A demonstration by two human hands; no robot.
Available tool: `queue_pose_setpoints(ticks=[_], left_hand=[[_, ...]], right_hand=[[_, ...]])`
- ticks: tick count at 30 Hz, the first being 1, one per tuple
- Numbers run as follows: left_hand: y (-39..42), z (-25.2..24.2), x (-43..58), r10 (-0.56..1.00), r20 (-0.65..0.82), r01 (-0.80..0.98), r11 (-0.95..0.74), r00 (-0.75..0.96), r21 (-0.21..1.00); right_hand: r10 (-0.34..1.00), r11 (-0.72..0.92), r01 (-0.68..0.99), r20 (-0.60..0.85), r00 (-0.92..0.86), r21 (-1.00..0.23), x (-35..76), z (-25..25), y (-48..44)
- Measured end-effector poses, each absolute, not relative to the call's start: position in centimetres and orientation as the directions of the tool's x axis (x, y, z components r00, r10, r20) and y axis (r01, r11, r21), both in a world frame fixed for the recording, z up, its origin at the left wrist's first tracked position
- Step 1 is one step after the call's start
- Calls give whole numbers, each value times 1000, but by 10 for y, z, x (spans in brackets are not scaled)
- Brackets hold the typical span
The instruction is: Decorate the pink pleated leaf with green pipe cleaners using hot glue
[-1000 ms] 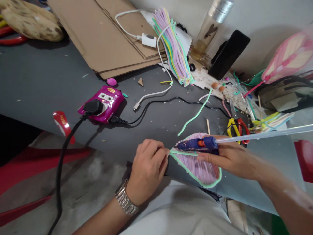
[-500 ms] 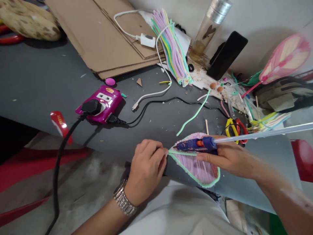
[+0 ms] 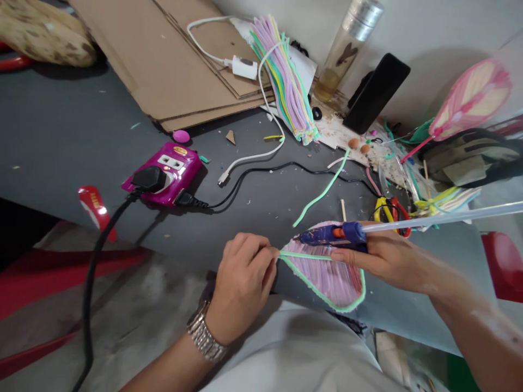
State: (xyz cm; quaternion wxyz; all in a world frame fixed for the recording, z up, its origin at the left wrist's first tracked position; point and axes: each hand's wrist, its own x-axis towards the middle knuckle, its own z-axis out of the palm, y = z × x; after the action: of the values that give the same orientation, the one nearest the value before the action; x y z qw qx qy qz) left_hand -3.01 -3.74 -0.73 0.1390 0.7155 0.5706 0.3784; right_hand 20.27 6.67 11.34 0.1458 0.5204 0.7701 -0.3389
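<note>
A leaf-shaped piece (image 3: 327, 283) of lilac pipe cleaners with a mint-green edge lies at the front of the grey table. My left hand (image 3: 247, 277), closed, pinches its pointed left tip. From that tip a mint-green pipe cleaner (image 3: 304, 255) runs across the middle of the leaf. My right hand (image 3: 388, 256) is wrapped round a blue hot glue gun (image 3: 327, 235), whose nozzle points left above the leaf. A long clear glue stick (image 3: 445, 216) sticks out of the gun's back. My right thumb rests near the right end of the mint strip; most of the other right fingers are hidden.
A magenta power socket (image 3: 167, 174) with black cables sits at left. Beyond are cardboard sheets (image 3: 163, 71), a pipe cleaner bundle (image 3: 286, 87), a bottle (image 3: 347, 51) and a black phone (image 3: 376, 92). Pliers (image 3: 383, 209) lie behind my right hand. A loose green pipe cleaner (image 3: 322, 193) lies mid-table.
The glue gun and my right hand have shifted slightly right and up, away from the leaf's tip. My left hand keeps its pinch there. The whole view has moved a little.
</note>
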Motion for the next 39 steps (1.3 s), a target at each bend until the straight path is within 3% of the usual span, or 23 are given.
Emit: queue_pose_setpoints(ticks=[12, 21, 29, 33, 39], left_hand=[[-37, -9, -31, 922, 380, 715, -316, 76, 624], [-37, -8, -31, 921, 383, 733, -309, 72, 606], [-37, -9, -31, 914, 398, 730, -323, 76, 603], [-37, -8, -31, 912, 402, 738, -322, 75, 592], [-36, -8, -31, 910, 407, 748, -324, 79, 579]], right_hand=[[712, 241, 923, -592, -378, -299, 212, 112, 74], [693, 234, 897, -583, -425, -376, 201, 119, 73], [744, 213, 934, -572, -346, -288, 214, 121, 80], [755, 237, 918, -535, -380, -317, 215, 122, 82], [689, 242, 904, -593, -416, -353, 197, 131, 81]])
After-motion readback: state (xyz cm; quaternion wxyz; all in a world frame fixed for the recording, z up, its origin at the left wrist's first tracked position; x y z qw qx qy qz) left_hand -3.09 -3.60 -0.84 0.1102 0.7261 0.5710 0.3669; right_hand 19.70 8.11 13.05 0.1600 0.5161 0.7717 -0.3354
